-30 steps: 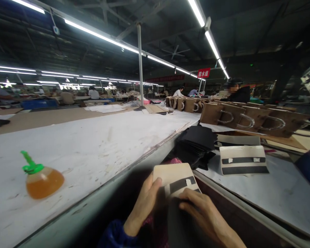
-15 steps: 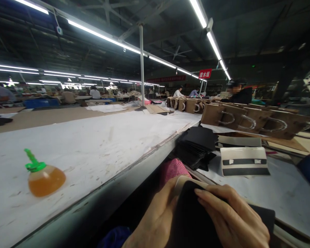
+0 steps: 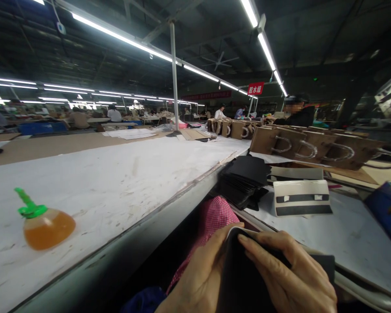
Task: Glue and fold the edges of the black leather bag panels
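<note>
Between my two hands is a black sheet-like piece point(image 3: 239, 278) with a pale edge, bent over at its top. My left hand point(image 3: 198, 269) is closed around its left side, the thumb lying near the top corner. My right hand point(image 3: 286, 265) grips the upper edge, its fingertips pressed on the black face close to that corner. The piece's lower part runs out of view. Just beyond my hands a stack of black pieces point(image 3: 244, 174) lies near the table edge. To its right a folded cream panel with black strips point(image 3: 301, 198) stands propped.
A squeeze bottle of amber liquid point(image 3: 48, 228) with a green nozzle sits on the white table point(image 3: 117, 187) at left. Several brown bags with wrapped handles point(image 3: 316, 148) line the right side. A blue container point(image 3: 386, 213) is at the right edge. A person in dark clothing point(image 3: 299, 113) is behind the bags.
The view has shifted slightly, so most things appear a little further left. My right fingertips have moved closer to the top corner of the black piece, and both hands still hold it.
</note>
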`<state>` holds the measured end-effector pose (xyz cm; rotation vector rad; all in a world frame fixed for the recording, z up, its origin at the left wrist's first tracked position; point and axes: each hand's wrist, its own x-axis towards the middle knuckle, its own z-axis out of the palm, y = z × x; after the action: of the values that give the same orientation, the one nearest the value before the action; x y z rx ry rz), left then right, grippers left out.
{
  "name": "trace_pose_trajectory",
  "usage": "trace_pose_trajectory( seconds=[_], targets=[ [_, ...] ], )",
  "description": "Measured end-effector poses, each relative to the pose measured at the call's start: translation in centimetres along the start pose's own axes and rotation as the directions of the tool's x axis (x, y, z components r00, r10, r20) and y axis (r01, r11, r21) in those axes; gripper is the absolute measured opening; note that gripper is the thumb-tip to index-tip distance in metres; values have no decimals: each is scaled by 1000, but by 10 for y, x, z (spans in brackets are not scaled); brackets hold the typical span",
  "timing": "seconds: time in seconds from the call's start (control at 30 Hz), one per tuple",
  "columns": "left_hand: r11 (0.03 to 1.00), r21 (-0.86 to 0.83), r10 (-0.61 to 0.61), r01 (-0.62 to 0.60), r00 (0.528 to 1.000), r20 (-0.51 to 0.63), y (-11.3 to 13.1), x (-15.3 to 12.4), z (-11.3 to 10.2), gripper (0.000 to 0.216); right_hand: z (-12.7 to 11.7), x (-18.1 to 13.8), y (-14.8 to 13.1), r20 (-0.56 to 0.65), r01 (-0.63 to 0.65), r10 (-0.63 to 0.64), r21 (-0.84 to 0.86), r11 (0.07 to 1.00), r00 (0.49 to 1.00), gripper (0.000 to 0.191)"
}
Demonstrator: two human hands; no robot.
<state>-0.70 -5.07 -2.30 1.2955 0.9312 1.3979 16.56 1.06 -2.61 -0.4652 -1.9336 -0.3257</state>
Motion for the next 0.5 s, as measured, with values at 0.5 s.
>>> trace_pose_trajectory(
  seconds=[0.5],
  targets=[
    [951,267,-154,157,988,-30,-10,0,-18,42,-1,5,3,88,-37,36,7,999,995,28]
  ],
)
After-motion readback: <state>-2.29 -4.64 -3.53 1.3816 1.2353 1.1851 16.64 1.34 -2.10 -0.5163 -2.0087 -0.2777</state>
